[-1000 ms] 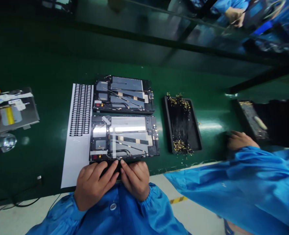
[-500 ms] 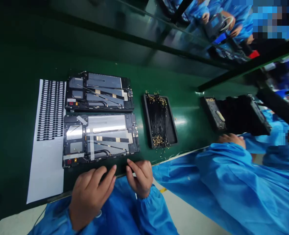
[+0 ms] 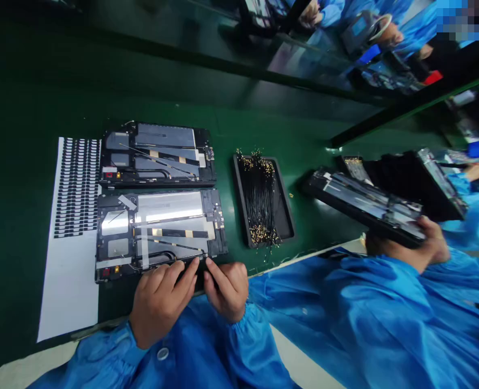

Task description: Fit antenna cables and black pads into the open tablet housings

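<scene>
On the green bench lies a tablet-like device with its insides exposed, with silver plates, black cables and strips of tape. At its near edge, the index tips of my left hand and my right hand come close together. My left fingers are curled, the index reaching forward. My right index and thumb are bent toward each other in a pinch. Anything small between the fingertips is too small to make out. Behind lies a second opened device. To the right, a black tray holds a bundle of thin black cables with gold ends.
A white sheet with rows of black stickers lies left. At right, a co-worker's hands hold another opened device above the bench. A dark post and ledge run behind. Further co-workers stand beyond.
My hands have moved up and closer together, onto the near device's front edge. The co-worker at right now has a device lifted in their hands. The view has shifted slightly.
</scene>
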### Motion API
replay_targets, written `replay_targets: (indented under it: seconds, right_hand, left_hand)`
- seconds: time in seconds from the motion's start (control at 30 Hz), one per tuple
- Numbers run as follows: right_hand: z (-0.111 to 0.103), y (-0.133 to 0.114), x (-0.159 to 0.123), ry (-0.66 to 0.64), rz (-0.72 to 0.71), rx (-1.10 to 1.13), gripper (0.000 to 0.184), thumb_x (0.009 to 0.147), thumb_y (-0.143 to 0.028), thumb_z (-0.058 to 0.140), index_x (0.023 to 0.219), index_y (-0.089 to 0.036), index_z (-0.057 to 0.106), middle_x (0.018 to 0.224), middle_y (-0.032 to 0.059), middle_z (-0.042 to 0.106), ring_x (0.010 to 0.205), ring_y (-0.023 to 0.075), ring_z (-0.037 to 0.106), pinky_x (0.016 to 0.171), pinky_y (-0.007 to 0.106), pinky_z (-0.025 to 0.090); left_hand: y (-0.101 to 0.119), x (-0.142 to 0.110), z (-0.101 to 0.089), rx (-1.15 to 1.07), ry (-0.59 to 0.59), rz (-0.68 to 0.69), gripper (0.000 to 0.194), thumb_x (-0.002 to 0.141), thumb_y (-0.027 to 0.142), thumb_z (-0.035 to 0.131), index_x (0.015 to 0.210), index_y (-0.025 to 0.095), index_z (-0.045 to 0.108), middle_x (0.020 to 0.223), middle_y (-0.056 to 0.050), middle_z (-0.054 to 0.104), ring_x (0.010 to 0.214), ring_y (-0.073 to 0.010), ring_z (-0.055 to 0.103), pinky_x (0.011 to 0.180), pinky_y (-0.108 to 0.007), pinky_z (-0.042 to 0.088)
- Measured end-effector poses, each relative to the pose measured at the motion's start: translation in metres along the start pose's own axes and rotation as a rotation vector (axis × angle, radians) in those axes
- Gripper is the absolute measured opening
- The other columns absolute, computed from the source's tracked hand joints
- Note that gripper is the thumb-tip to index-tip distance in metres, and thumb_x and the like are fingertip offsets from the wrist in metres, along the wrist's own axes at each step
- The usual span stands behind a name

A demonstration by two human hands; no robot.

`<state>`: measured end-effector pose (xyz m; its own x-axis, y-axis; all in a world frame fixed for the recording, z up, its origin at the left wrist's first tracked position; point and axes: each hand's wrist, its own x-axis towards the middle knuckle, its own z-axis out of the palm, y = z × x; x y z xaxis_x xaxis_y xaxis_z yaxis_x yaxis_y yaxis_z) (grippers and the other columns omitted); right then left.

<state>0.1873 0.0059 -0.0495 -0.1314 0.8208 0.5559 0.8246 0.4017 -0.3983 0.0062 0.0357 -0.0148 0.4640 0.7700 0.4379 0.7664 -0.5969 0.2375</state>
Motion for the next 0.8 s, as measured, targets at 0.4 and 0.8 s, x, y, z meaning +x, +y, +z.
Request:
replay_targets:
  seconds: [0.4,0.8]
  right_hand:
    - [-0.008,-0.005,0.009,-0.097,0.151,0.169,0.036,0.093,-0.012,0.058,0.127,-0.025,0.062,0.086,0.0033,0.066,0.076,0.0175,0.058,0.068,0.034,0.044]
    - [0.011,0.007,0.022,-0.026,0.555,0.193,0.039,0.101,-0.039,0.045,0.128,-0.020,0.065,0.102,0.0111,0.058,0.099,0.0255,0.055,0.091,0.044,0.046]
  left_hand:
    - [-0.004,-0.004,-0.013,-0.056,-0.046,-0.070,0.036,0.094,0.023,0.058,0.130,0.022,0.061,0.112,-0.007,0.069,0.097,-0.0215,0.063,0.083,-0.036,0.045]
    - [-0.082,-0.040,-0.047,0.194,0.049,-0.500,0.040,0.099,0.038,0.038,0.110,0.011,0.066,0.131,-0.019,0.061,0.116,-0.0352,0.058,0.099,-0.051,0.047]
